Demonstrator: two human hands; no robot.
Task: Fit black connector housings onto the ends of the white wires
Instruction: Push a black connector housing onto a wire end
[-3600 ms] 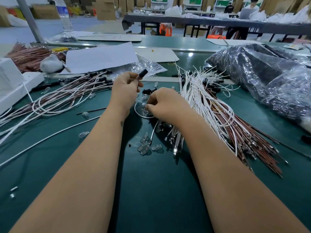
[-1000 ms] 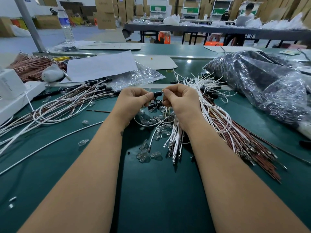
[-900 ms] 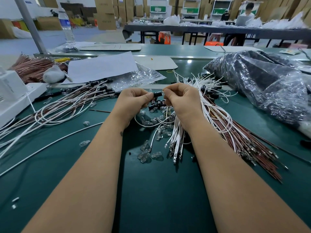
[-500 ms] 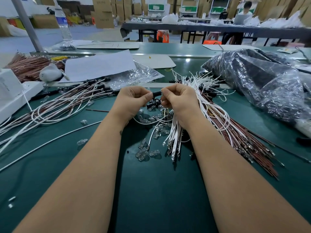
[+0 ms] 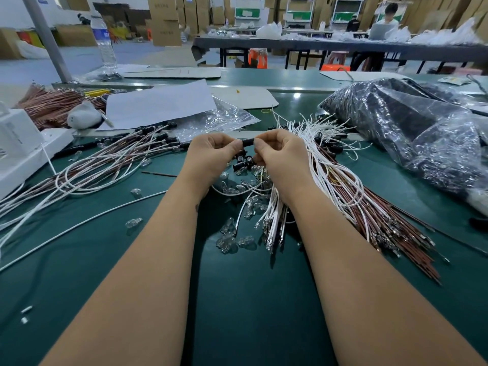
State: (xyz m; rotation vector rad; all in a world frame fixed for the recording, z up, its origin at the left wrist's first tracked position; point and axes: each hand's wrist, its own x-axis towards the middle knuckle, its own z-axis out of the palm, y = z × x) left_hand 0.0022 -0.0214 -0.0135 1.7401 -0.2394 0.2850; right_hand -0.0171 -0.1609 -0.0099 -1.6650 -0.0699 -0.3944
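Observation:
A small black connector housing (image 5: 247,142) is held level between both hands above the green table. My left hand (image 5: 211,154) pinches its left end and my right hand (image 5: 280,157) pinches its right end. A white wire (image 5: 237,192) loops down below the hands; its end at the housing is hidden by fingers. Just under the hands lie a few more black housings (image 5: 243,162). A fan of white and brown wires (image 5: 338,180) with metal terminals spreads to the right of my right hand.
Wires fitted with black housings (image 5: 111,165) lie at the left. Several clear bulbs (image 5: 229,239) are scattered near the wrists. A large plastic bag (image 5: 412,133) fills the right. White paper (image 5: 158,104) and a white box (image 5: 18,143) sit far left.
3.6 s ago my left hand held the housing up alone while the right reached into the pile. Both hands have since met on the housing and have barely moved over the last second.

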